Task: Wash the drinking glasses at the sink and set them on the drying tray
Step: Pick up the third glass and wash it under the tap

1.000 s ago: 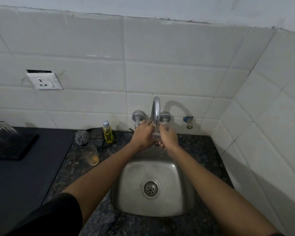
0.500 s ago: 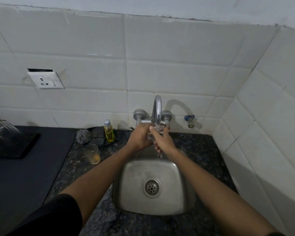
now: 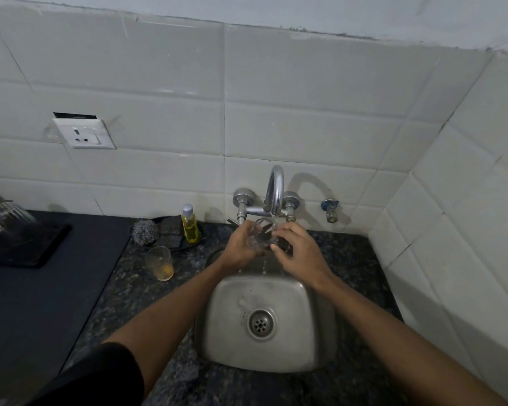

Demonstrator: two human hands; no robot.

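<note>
A: Hands first. The left hand (image 3: 241, 244) curls round a clear drinking glass (image 3: 257, 238) and holds it tilted just under the tap (image 3: 274, 190), mouth turned up toward the spout, presumably so the thin stream runs inside and falls straight into the sink (image 3: 217, 332) below the tap.

B: And the other one?

A: The right hand (image 3: 298, 253) sits just right of the glass, fingers (image 3: 279, 247) bent toward its rim and touching it. It looks to be rubbing or turning the glass under the water; whether it truly pinches the rim, I cannot tell.

B: Where are the rest, counted?

A: One glass under the tap. One more glass with amber dregs (image 3: 160, 263) stands on the bench (image 3: 123, 291) left of the tap, near at hand, so I judge it waits its turn. Further left of the tap lies the dark drying tray (image 3: 41, 244); two upturned glasses (image 3: 8, 213) show on it, though the frame edge cuts them, so there may be more.

B: And the washing things?

A: One bottle of yellow liquid (image 3: 189, 224), one steel scourer (image 3: 144, 231) and dark scrub pads (image 3: 170, 231), probably two, all just left of the tap, within easy reach.

B: So how far along?

A: Roughly midway, I'd say: rinse in hand, one dirty glass left.
</note>
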